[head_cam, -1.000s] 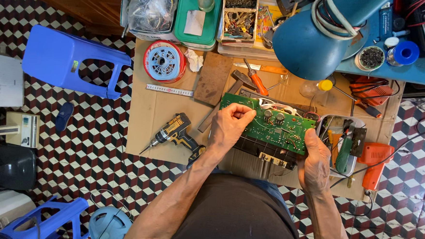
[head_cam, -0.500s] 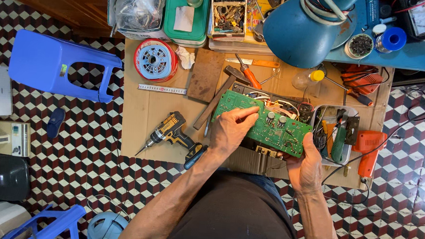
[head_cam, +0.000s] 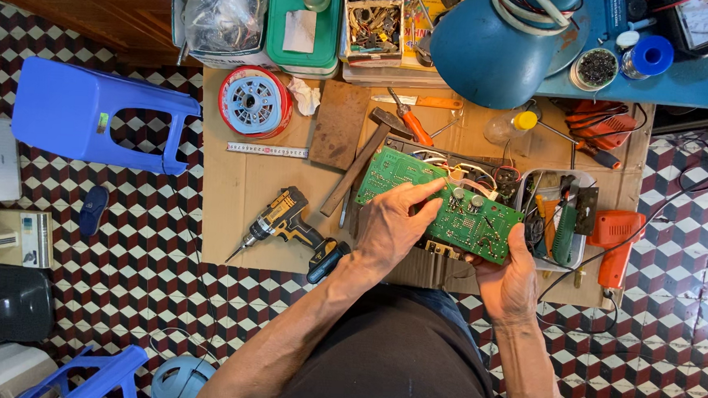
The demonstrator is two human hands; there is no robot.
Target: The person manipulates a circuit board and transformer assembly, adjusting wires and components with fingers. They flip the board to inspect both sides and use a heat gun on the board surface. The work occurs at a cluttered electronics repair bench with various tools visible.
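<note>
Over the cardboard sheet (head_cam: 234, 185) on the floor, both hands grip a green circuit board (head_cam: 443, 200). The left hand (head_cam: 389, 225) lies on the board's left half, fingers (head_cam: 419, 196) extended and spread flat across its face, thumb at the near edge. The right hand (head_cam: 511, 280) clasps the board's near right corner, thumb (head_cam: 516, 241) pressed on top, fingers curled beneath. The board is tilted, far edge resting near a hammer (head_cam: 368, 155). A cordless drill (head_cam: 284, 224) lies just left of the left hand. A tray (head_cam: 581, 259) of tools sits beside the right hand.
</note>
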